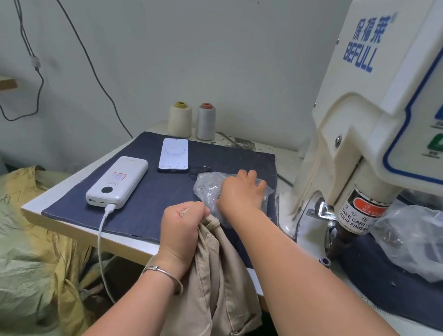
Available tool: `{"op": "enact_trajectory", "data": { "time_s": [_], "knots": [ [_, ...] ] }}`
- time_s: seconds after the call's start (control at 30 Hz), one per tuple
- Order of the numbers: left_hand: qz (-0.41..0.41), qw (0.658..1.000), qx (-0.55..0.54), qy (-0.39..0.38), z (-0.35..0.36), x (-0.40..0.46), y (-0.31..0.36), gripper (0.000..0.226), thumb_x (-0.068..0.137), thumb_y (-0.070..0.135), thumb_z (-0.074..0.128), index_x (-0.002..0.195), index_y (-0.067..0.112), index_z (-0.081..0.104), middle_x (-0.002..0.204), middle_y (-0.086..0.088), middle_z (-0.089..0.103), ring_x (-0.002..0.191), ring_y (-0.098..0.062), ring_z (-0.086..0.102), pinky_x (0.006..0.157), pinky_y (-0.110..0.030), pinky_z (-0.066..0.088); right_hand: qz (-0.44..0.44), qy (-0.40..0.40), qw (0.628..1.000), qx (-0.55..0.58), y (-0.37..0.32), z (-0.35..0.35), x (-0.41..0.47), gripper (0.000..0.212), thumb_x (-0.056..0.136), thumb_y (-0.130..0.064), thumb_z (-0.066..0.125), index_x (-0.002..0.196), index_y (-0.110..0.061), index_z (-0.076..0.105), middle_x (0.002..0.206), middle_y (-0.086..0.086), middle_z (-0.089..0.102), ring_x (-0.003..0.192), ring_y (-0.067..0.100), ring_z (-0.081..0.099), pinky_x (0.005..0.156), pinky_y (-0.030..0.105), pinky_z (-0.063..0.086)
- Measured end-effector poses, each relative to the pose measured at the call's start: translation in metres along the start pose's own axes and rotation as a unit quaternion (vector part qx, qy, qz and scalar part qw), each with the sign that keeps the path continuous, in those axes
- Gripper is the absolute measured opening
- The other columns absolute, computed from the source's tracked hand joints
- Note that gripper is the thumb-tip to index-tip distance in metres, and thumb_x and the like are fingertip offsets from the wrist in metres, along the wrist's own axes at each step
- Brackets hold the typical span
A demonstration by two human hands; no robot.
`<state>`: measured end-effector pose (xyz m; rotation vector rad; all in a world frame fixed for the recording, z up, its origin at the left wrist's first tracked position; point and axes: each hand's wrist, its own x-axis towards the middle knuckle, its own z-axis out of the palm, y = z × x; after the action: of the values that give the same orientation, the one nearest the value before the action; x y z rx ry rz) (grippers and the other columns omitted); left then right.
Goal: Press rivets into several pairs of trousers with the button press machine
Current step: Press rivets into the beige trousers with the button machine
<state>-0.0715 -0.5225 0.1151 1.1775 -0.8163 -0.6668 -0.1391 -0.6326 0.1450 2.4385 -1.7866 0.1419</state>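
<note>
Khaki trousers (217, 287) hang over the near edge of the tabletop (52, 197), bunched in your left hand (181, 225), whose fingers are curled tight around the cloth just at the rim. Your right hand (241, 194) reaches across at 12 o'clock from there and lies on a clear plastic bag (207, 187) of small metal pieces; whether its fingers pinch anything you cannot tell, since they are hidden under the palm. At 3 o'clock of that bag stands the button press machine (386, 132), its ram just above the die, close to your right forearm. A second plastic bag (423, 243) lies beyond the ram at 3 o'clock. At 9 o'clock of your hands, a white power bank (118, 180) and a phone (174, 155) rest on the dark denim mat (153, 209), with bare mat between them and your left hand. Two thread cones (192, 121) stand by the far edge.
</note>
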Motion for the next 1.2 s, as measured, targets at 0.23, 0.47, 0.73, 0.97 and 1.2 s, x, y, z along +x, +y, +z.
{"op": "enact_trajectory", "data": {
  "time_s": [0.23, 0.47, 0.73, 0.97, 1.2],
  "knots": [
    [-0.005, 1.000, -0.008, -0.002, 0.001, 0.001, -0.001, 0.038, 0.067, 0.021, 0.057, 0.053, -0.008, 0.037, 0.060, -0.010, 0.032, 0.061, -0.021, 0.028, 0.053, -0.030, 0.027, 0.012, 0.010, 1.000, 0.021, -0.001, 0.003, 0.001, 0.035, 0.089, -0.017, 0.053, 0.123, -0.019, 0.060, 0.133, 0.008, 0.046, 0.126, 0.029, 0.033, 0.102, 0.045, 0.028],
    [-0.005, 1.000, 0.001, -0.002, 0.001, 0.000, 0.000, 0.029, 0.067, 0.021, 0.057, 0.047, 0.009, 0.040, 0.056, -0.005, 0.029, 0.057, -0.019, 0.027, 0.051, -0.028, 0.027, 0.022, 0.028, 0.999, 0.036, -0.003, 0.005, 0.002, 0.031, 0.091, -0.020, 0.054, 0.120, -0.023, 0.063, 0.131, 0.006, 0.048, 0.125, 0.028, 0.034, 0.101, 0.044, 0.028],
    [-0.006, 1.000, -0.004, -0.001, 0.002, 0.000, 0.000, 0.037, 0.067, 0.021, 0.056, 0.052, -0.008, 0.039, 0.060, -0.009, 0.035, 0.060, -0.021, 0.029, 0.051, -0.027, 0.029, 0.023, 0.019, 0.999, 0.045, -0.004, 0.006, 0.005, 0.033, 0.090, -0.022, 0.054, 0.122, -0.022, 0.063, 0.132, 0.005, 0.048, 0.128, 0.028, 0.032, 0.104, 0.047, 0.025],
    [-0.006, 1.000, 0.007, -0.006, 0.002, 0.000, 0.001, 0.028, 0.067, 0.020, 0.056, 0.050, 0.003, 0.044, 0.055, -0.005, 0.032, 0.055, -0.016, 0.030, 0.048, -0.023, 0.030, 0.013, 0.035, 0.996, 0.078, 0.000, 0.001, 0.000, 0.027, 0.090, -0.017, 0.052, 0.111, -0.025, 0.068, 0.129, 0.006, 0.047, 0.124, 0.029, 0.034, 0.102, 0.044, 0.027],
    [-0.005, 1.000, 0.023, -0.011, 0.001, 0.000, 0.000, 0.031, 0.068, 0.023, 0.056, 0.052, 0.000, 0.045, 0.060, -0.009, 0.037, 0.059, -0.019, 0.032, 0.051, -0.025, 0.032, 0.019, 0.175, 0.955, 0.238, 0.016, -0.030, -0.052, 0.015, 0.090, -0.014, 0.055, 0.091, -0.012, 0.070, 0.110, 0.005, 0.048, 0.106, 0.026, 0.040, 0.082, 0.033, 0.037]
  ]
}}
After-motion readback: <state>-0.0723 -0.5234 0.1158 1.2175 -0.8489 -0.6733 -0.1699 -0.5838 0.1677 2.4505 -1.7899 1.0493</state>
